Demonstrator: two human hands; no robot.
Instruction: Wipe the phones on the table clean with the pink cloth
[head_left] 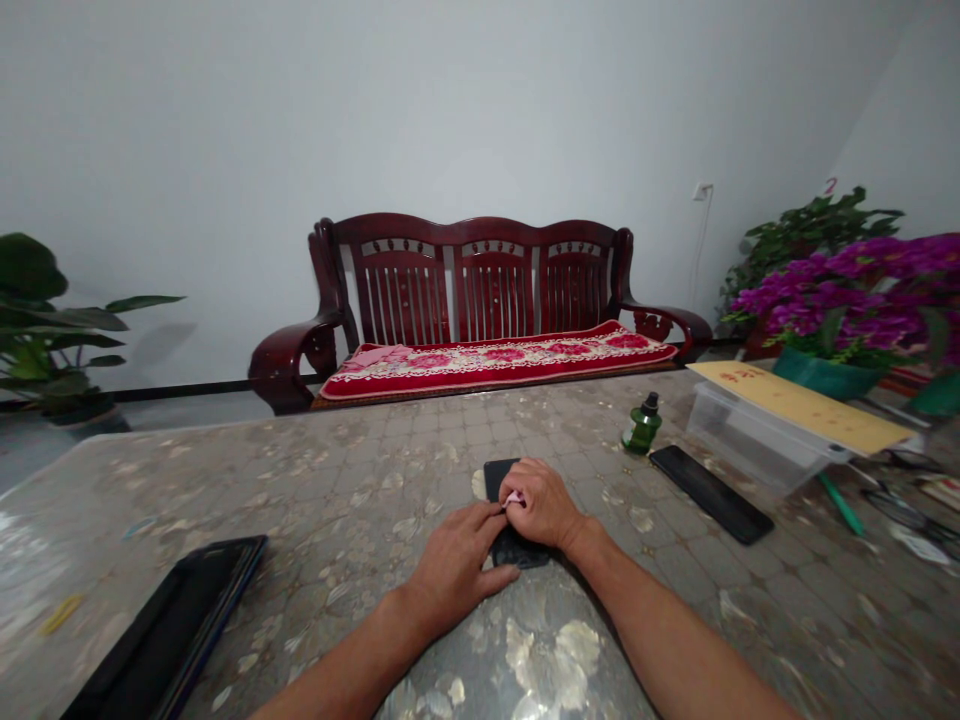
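Observation:
A flat black slab, phone-like in shape [504, 478], lies on the patterned table in front of me, its middle covered by my hands. My right hand [541, 503] is closed over it, with a small crumpled piece of pale pinkish-white cloth or tissue [514, 498] pinched at the curled fingers. From the left, my left hand [461, 555] reaches in with fingers stretched out. Its fingertips meet the right hand over the slab, and its thumb lies apart near the slab's lower edge.
To the right stand a green bottle [643, 425], a black phone-like slab [711, 493] and a clear plastic box [750, 440] under a yellow envelope [802, 400]. A dark case [169, 630] lies at left, near a yellow band [61, 614]. A wooden bench [480, 260] stands beyond the table.

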